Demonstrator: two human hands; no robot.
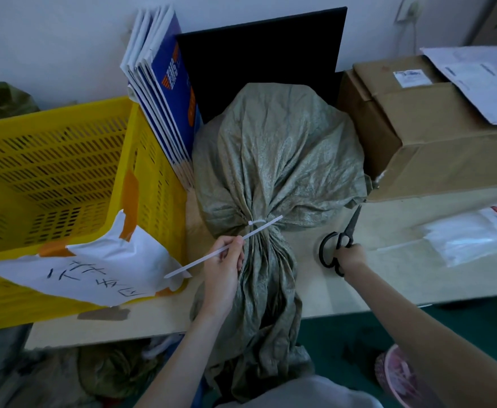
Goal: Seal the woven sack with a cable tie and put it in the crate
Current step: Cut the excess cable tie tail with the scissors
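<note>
A grey-green woven sack [276, 160] lies on the table, its neck gathered and cinched by a white cable tie [257, 223]. The loose sack mouth hangs over the table's near edge. My left hand [222, 260] pinches the tie's long free tail, which sticks out down and to the left. My right hand [348, 256] grips the handles of black scissors [341, 240] lying on the table to the right of the neck, blades pointing away. The yellow slatted crate [64, 184] stands to the left of the sack, open at the top.
A white paper sign [94, 269] with handwriting is taped to the crate's near rim. Blue-and-white folded cartons [164, 92] and a black panel [259, 60] stand behind the sack. Cardboard boxes [426, 136] sit at right, a clear plastic bag [470, 237] in front of them.
</note>
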